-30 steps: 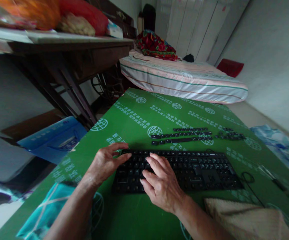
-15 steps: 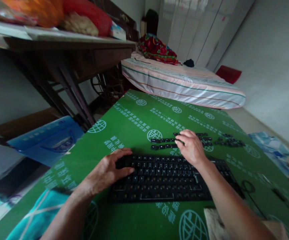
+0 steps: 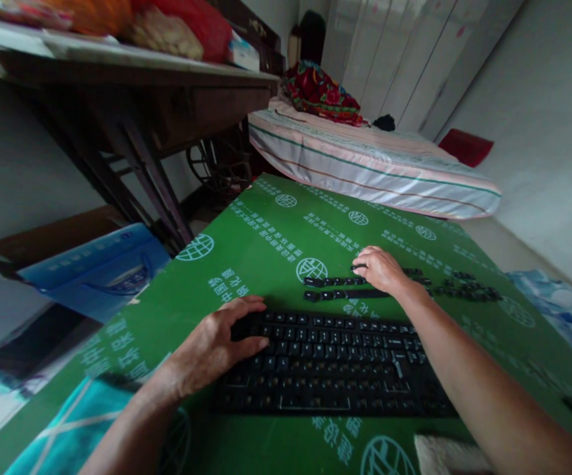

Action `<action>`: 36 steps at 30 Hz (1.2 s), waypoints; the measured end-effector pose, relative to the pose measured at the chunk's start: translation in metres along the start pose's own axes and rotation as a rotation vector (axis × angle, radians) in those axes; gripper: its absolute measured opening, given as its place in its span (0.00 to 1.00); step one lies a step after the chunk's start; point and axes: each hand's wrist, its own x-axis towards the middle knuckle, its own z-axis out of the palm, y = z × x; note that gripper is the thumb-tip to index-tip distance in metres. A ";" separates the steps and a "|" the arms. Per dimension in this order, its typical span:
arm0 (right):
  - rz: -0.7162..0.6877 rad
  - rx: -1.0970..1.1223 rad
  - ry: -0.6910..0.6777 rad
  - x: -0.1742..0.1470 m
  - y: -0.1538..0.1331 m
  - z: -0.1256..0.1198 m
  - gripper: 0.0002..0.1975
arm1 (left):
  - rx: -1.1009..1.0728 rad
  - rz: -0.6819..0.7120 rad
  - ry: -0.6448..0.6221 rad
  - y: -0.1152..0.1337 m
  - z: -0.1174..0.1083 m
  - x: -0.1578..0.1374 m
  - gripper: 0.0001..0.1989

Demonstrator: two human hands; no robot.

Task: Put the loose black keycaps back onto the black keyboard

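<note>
A black keyboard [image 3: 310,349] lies on the green table; its upper rows carry keycaps, while most sockets in the lower rows are bare. My left hand [image 3: 219,340] grips its left end, thumb on the near part and fingers by the back edge. Beyond the keyboard, my right hand [image 3: 379,267] has its fingertips pinched at a small black keycap [image 3: 359,266]. Rows of loose black keycaps [image 3: 335,282] lie just below that hand, partly covered by it. Farther right is a scattered pile of keycaps [image 3: 468,287].
The green table [image 3: 266,244] has printed globes and writing. A teal cloth [image 3: 68,429] is at its near left, a pale cloth [image 3: 444,455] at the near right. A blue bag [image 3: 102,270] stands left of the table, below a dark desk [image 3: 167,99]. A bed [image 3: 365,158] stands behind.
My right hand has moved slightly away from the keyboard to the farthest keycap row, its fingers now closed together at a keycap. My left hand stays on the keyboard. The view has shifted slightly.
</note>
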 end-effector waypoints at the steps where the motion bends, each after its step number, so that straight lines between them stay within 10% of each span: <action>1: -0.004 -0.001 -0.013 0.001 0.001 0.001 0.04 | -0.001 -0.007 -0.006 0.001 0.000 0.000 0.25; 17: -0.118 0.076 0.039 0.013 0.001 -0.002 0.03 | -0.012 -0.020 -0.018 0.013 -0.001 -0.002 0.25; 28: -0.367 0.356 0.163 -0.074 -0.124 -0.037 0.05 | -0.049 0.040 -0.016 0.012 0.005 -0.002 0.23; 36: -0.382 0.299 0.118 -0.102 -0.152 -0.027 0.03 | -0.038 0.058 0.009 0.014 0.009 -0.004 0.24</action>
